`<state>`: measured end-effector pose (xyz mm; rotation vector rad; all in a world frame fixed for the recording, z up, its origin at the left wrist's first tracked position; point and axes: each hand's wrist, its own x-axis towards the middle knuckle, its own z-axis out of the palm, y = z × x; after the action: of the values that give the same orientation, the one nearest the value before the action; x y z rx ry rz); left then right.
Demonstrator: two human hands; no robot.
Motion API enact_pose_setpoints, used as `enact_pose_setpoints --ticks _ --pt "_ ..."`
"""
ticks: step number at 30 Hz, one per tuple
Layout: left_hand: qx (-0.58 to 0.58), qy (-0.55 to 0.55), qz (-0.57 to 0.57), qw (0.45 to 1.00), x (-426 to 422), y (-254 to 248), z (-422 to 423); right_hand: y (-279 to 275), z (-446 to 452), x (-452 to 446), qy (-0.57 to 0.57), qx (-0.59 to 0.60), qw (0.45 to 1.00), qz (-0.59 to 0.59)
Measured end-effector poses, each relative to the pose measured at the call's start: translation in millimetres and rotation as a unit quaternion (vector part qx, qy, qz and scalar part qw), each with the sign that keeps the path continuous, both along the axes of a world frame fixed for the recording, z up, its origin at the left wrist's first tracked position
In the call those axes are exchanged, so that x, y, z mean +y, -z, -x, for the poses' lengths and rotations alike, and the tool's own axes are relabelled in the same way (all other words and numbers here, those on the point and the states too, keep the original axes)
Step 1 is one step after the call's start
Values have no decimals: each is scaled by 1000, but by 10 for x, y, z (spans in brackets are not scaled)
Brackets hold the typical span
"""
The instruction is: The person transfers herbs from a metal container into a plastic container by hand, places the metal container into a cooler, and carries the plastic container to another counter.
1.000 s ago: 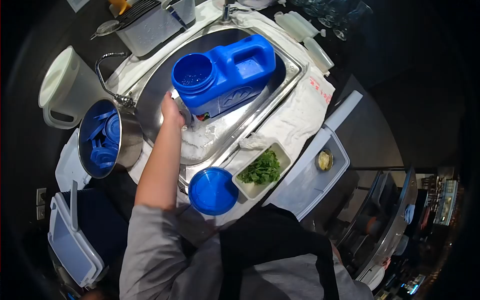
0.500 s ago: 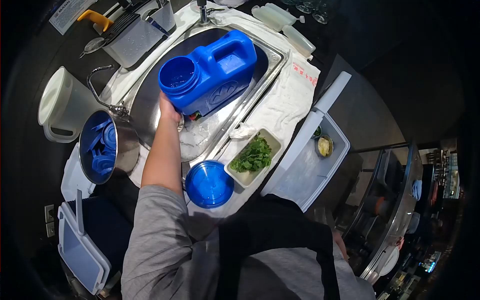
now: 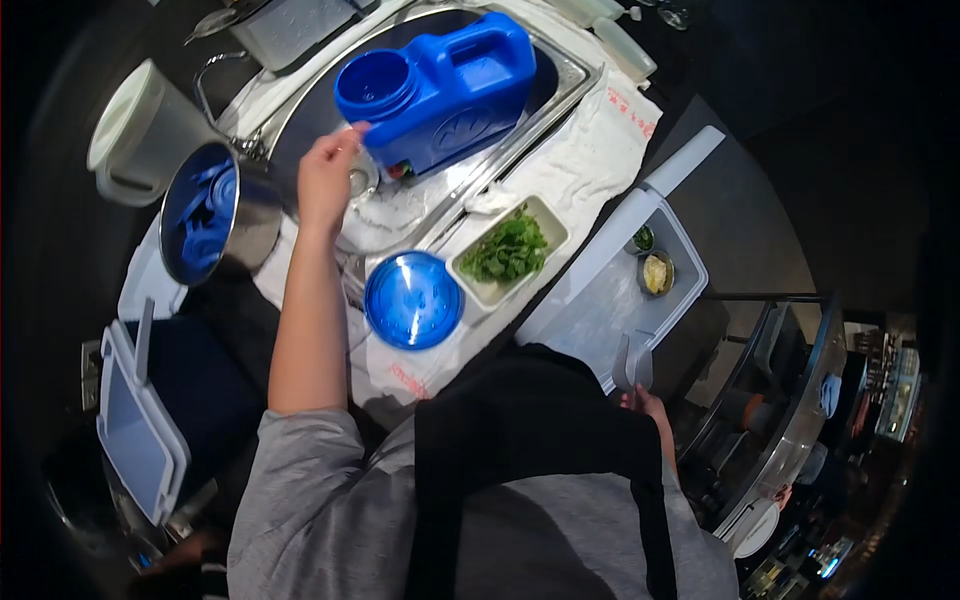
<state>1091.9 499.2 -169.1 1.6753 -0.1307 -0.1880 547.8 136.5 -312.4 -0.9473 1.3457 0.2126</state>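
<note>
The blue plastic jug (image 3: 445,105), with a wide open mouth and a moulded handle, stands in the steel sink (image 3: 300,130). Just in front of its mouth end is my left hand (image 3: 327,180), apart from the jug, fingers loosely bent and a little blurred. Low on the right, my right hand (image 3: 648,405) grips a clear scoop (image 3: 632,362) over the near edge of a pale plastic bin (image 3: 610,300). A round blue lid (image 3: 414,300) lies on the white towel, beside a dish of green herbs (image 3: 508,247).
A steel pot (image 3: 255,215) holding blue plastic parts stands left of the sink, with a translucent pitcher (image 3: 150,140) behind it. Two small cups, one with yellowish food (image 3: 656,272), sit in the bin. A lidded container (image 3: 150,420) is at lower left.
My left hand has come off the jug and drawn back slightly. My right hand has come into view with the scoop. The whole view has shifted, so the counter items appear higher.
</note>
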Motion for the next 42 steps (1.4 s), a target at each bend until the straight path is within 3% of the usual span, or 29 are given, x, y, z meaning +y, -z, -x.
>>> enact_pose_setpoints --ticks 1,3,5,9,11,15,17,19,20,23,24,27,28,32,34,37,39,40,41,42 --pt "-13 103 -159 982 66 -131 250 87 28 -43 -8 3 1000 -5" --pt "-27 261 -296 918 160 -192 617 270 82 -157 -4 12 1000 -14" --pt "-148 309 -321 883 238 -25 899 446 163 -230 -2 5 999 -38" --pt "-212 211 -376 877 407 -107 1022 558 224 -341 -9 -17 999 -45" --pt "-155 168 -366 902 574 -262 969 640 324 -382 20 -38 997 -70" --pt "-171 -61 -216 959 482 -509 423 410 388 -263 4 15 1000 13" --pt "-269 -152 -223 925 228 -530 22 372 459 -183 8 20 1000 22" --pt "-441 -202 -306 819 -62 -461 -336 352 517 -108 40 28 998 37" --pt "-461 -221 -334 792 -203 -415 -434 338 556 -59 66 41 996 49" --pt "-427 -142 -378 809 -495 -364 -653 222 653 144 97 66 989 87" --pt "-375 -69 -425 821 -598 -439 -532 224 753 216 104 71 988 87" --pt "-372 -120 -343 854 -640 -520 -470 450 1180 350 153 20 985 83" --pt "-392 -162 -299 854 -570 -523 -582 462 1226 393 160 28 983 83" --pt "-449 -172 -351 804 -302 -394 -779 402 1390 531 162 59 980 94" --pt "-440 3 -424 792 -229 -195 -721 325 1388 563 153 74 980 100" --pt "-499 82 -336 794 -267 -5 -596 220 1308 569 118 94 981 122" --pt "-482 92 -368 790 -303 -32 -572 139 1173 541 89 105 980 146" --pt "-468 95 -398 783 -326 -84 -588 102 1059 502 109 102 980 129" --pt "-403 97 -396 819 -368 -152 -647 62 935 487 119 99 980 122" --pt "-428 47 -423 797 -440 -207 -701 0 783 466 176 90 978 72"
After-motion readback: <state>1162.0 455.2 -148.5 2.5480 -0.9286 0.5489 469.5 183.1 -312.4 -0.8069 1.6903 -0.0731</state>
